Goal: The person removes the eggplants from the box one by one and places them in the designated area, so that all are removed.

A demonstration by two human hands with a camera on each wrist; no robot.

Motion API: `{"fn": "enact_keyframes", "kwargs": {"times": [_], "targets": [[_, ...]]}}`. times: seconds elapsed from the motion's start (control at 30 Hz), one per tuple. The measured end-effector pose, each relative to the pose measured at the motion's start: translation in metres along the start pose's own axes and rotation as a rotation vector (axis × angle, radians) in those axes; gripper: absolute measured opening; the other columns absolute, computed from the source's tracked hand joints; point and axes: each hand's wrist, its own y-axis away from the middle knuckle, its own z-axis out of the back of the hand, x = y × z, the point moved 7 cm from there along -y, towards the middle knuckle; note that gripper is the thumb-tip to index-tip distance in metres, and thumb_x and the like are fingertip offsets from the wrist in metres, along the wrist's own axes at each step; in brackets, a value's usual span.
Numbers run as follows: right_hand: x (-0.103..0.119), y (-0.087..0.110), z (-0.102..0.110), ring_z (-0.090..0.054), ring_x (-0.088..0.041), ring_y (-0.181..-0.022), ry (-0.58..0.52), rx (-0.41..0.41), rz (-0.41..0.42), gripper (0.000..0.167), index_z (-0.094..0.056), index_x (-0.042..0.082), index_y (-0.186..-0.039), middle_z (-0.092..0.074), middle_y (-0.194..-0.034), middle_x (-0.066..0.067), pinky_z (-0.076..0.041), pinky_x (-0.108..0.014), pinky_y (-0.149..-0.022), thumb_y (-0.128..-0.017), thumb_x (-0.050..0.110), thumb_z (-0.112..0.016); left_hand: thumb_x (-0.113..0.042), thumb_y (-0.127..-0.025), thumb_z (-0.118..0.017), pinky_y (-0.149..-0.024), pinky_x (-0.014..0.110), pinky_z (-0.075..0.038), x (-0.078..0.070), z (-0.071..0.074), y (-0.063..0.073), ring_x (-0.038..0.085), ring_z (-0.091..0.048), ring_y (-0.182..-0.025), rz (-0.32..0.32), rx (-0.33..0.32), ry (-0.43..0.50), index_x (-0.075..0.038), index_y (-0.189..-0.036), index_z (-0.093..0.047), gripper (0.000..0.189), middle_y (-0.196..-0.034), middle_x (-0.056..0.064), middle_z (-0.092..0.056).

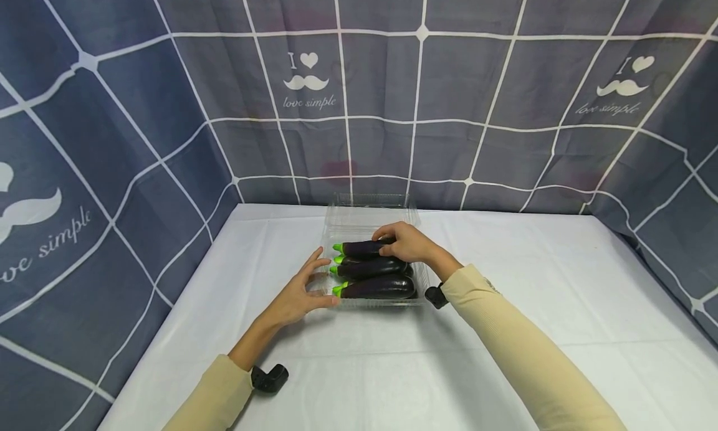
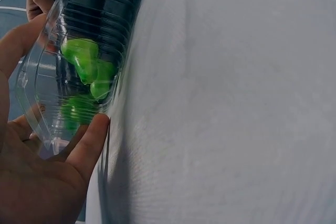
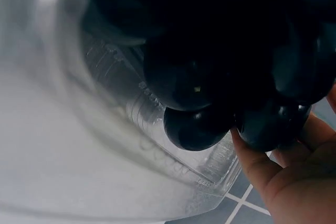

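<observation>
Several dark purple eggplants with bright green stems lie side by side in a clear plastic container (image 1: 423,292), stems to the left. My right hand (image 1: 409,243) pinches the rearmost eggplant (image 1: 357,249) near its blunt right end. In the right wrist view, the thumb and fingers are on either side of that eggplant (image 3: 268,124). My left hand (image 1: 297,297) holds the container's left end, thumb at the front corner and fingers towards the back. Green stems (image 2: 81,56) show through the container wall in the left wrist view. The front eggplant (image 1: 381,288) lies along the near wall.
The container's clear lid (image 1: 370,215) is hinged back, towards the curtain. White cloth (image 1: 505,281) covers the table. A dark grey checked curtain (image 1: 381,151) stands behind and at both sides. A black wrist camera (image 1: 269,378) sits on the left cuff, another (image 1: 435,296) on the right.
</observation>
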Motion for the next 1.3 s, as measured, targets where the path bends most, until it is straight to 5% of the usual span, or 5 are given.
{"fn": "enact_keyframes", "kwargs": {"times": [0.67,1.3], "targets": [[0.002,0.011,0.013,-0.058,-0.034,-0.116,-0.001,-0.084,0.04,0.034,-0.067,0.001,-0.121,-0.065,-0.122,-0.016,-0.046,-0.049,-0.098,-0.087,-0.002,-0.065,-0.019,-0.083,-0.082,-0.104,0.054,-0.04,0.0,0.0,0.0,0.036,-0.019,-0.145,0.001,-0.012,-0.009,-0.005,-0.15,-0.035,0.082,-0.165,0.002,0.0],[-0.008,0.051,0.032,-0.052,-0.029,-0.1,-0.005,-0.19,0.076,0.035,-0.067,0.005,-0.121,-0.055,-0.108,-0.015,-0.043,-0.044,-0.083,-0.086,0.001,-0.066,-0.018,-0.084,-0.081,-0.104,0.055,-0.041,0.0,-0.002,0.0,0.04,-0.017,-0.145,-0.015,-0.025,-0.004,-0.004,-0.149,-0.037,0.08,-0.165,0.003,0.002]]}}
